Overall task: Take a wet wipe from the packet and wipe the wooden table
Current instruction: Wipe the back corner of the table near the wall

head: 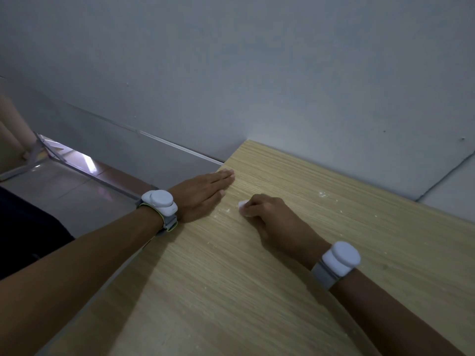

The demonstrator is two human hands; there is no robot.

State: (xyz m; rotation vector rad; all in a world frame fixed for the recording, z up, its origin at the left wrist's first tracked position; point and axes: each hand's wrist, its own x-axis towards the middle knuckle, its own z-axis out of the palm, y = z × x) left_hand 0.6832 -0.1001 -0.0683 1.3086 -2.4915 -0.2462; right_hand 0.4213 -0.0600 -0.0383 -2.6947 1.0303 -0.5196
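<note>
head view, tilted. wooden table [270, 291] fills the lower right, light oak grain, its far edge butted against a grey wall [231, 73].

right hand [272, 222] is curled knuckles-up on the table, fingers folded down over a small bunched wet wipe [243, 207]. only a pale corner of the wipe shows, poking out past the fingertips toward the left; the rest is hidden under the hand. wipe is pressed flat to the table surface, near the table's left edge and a bit in from the far corner.

left hand [203, 194] lies flat, palm down, fingers straight and together, holding nothing. it sits on the table's left edge with fingertips pointing toward the wall, the heel of the hand at or just over the edge (can't tell exactly). the two hands are near each other but not touching, left one slightly further from the camera.

each wrist has a white rounded sensor puck on a grey strap: left wrist band [159, 204], right wrist band [339, 260].

small white specks and a faint smear [322, 194] dot the table, some just right of the right hand toward the wall, some between the two hands.

off the table to the left: glossy tiled floor [77, 191] and a clear angled panel edge [84, 165] running along it. packet is not in frame.
</note>
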